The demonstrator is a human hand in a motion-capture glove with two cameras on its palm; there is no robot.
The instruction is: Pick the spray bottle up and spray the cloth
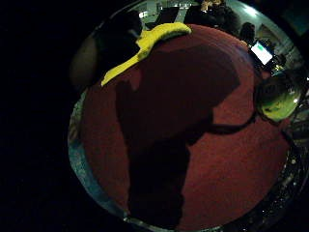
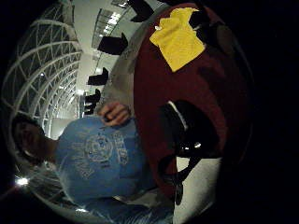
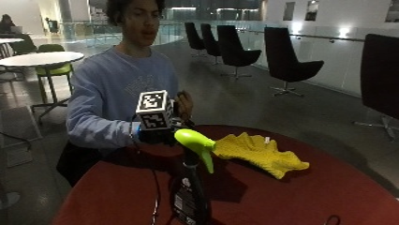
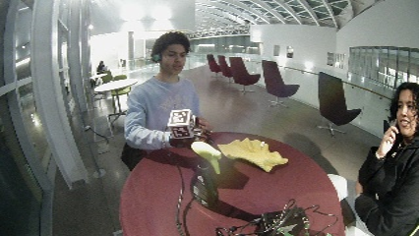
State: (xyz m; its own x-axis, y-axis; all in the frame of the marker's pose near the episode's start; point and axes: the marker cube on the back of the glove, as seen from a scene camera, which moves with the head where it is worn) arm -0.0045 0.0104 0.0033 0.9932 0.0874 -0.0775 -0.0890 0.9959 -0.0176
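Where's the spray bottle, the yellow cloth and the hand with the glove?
spray bottle (image 3: 189, 197): outside view, on its dark body.
yellow cloth (image 3: 259, 152): outside view, on the cloth's middle.
gloved right hand (image 3: 159, 135): outside view, on the glove below the cube.

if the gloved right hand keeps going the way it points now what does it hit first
Probably the spray bottle: the right hand hangs over the table's near edge, facing it. The cloth lies off to the side. Depth is unclear.

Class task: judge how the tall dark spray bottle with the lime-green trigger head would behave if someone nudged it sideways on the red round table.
The tall dark spray bottle with the lime-green trigger head stands upright and narrow, so it would probably tip rather than slide. Its overhanging head likely makes it top-heavy. The red round table looks matte, so it may grip the base.
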